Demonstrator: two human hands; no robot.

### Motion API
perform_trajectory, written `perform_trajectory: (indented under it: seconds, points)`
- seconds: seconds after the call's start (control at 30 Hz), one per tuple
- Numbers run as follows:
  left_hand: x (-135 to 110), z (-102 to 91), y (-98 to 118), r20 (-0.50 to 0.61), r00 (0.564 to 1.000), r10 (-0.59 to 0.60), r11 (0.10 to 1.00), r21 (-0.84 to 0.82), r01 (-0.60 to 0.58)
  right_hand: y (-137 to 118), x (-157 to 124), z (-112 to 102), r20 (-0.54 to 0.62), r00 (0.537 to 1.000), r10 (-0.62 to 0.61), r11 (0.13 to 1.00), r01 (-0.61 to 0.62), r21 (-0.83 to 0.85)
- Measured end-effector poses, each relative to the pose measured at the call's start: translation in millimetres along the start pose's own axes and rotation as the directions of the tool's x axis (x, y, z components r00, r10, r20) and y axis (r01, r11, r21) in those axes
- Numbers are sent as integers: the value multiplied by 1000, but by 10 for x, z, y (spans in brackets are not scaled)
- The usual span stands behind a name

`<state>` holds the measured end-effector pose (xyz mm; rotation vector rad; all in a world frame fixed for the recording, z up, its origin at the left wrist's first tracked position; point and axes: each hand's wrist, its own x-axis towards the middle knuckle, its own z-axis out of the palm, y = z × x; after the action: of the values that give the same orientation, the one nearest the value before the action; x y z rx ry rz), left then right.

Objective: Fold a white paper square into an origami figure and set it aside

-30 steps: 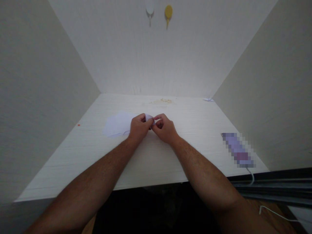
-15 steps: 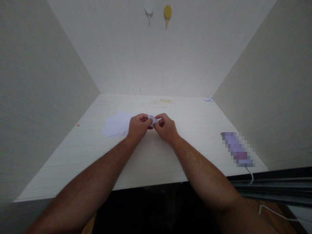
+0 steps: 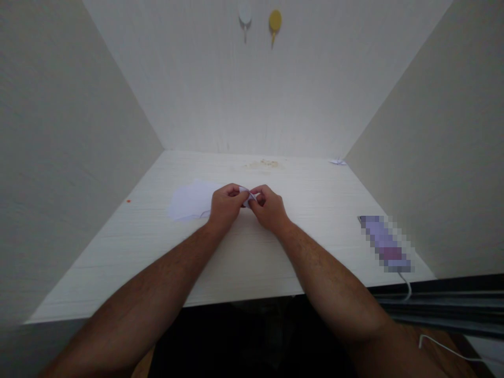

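Note:
Between my two hands is a small folded piece of white paper (image 3: 246, 201), held above the middle of the white tabletop (image 3: 244, 262). My left hand (image 3: 227, 203) pinches its left side between thumb and fingers. My right hand (image 3: 270, 206) grips the right side, thumb and forefinger close to the left thumb. Fingers cover much of the paper, so its full shape is hidden. Just left of my left hand, partly behind the wrist, lies a pile of white paper sheets (image 3: 191, 200).
A pixelated phone-like object (image 3: 385, 244) with a white cable (image 3: 406, 286) lies at the right edge. Folded paper (image 3: 337, 161) sits in the back right corner. A small orange dot (image 3: 128, 201) is at left. Walls enclose three sides; a white hook (image 3: 244, 14) and yellow hook (image 3: 275, 21) hang behind.
The thumbs have shifted slightly on the paper, and its visible part now looks smaller and more bent. Both hands stay in nearly the same place. The whole view has shifted slightly.

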<state>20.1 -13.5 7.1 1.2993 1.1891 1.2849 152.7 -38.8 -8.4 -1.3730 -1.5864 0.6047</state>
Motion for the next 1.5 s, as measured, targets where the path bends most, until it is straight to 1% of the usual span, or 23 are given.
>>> perform_trajectory:
  seconds: [0.2, 0.43, 0.63, 0.9, 1.17, 1.37, 1.5]
  points:
    - [13, -7, -36, -11, 1000, -9, 1000, -15, 8, 4, -2, -4, -12, 1000, -14, 1000, 14, 13]
    - [29, -28, -14, -52, 999, -13, 1000, 10, 13, 8, 0, -24, -9, 1000, 5, 999, -5, -54]
    - [30, -72, 12, 30, 999, -19, 1000, 3, 19, 31, -1, -28, -38, 999, -13, 998, 10, -58]
    - [54, -103, -47, 73, 997, -10, 995, -100, 17, 47, -2, -29, -44, 999, -22, 997, 19, -69]
    - [37, -83, -7, 11, 1000, 5, 1000, -3, -5, 30, -4, -21, -21, 1000, -18, 997, 16, -81]
    - [34, -63, -26, -16, 999, 34, 999, 17, -33, 8, -10, -19, -11, 1000, -16, 997, 15, -72]
    - [30, -45, -23, -41, 999, 21, 1000, -15, -22, 25, -13, -20, -2, 1000, -26, 998, 26, -63]
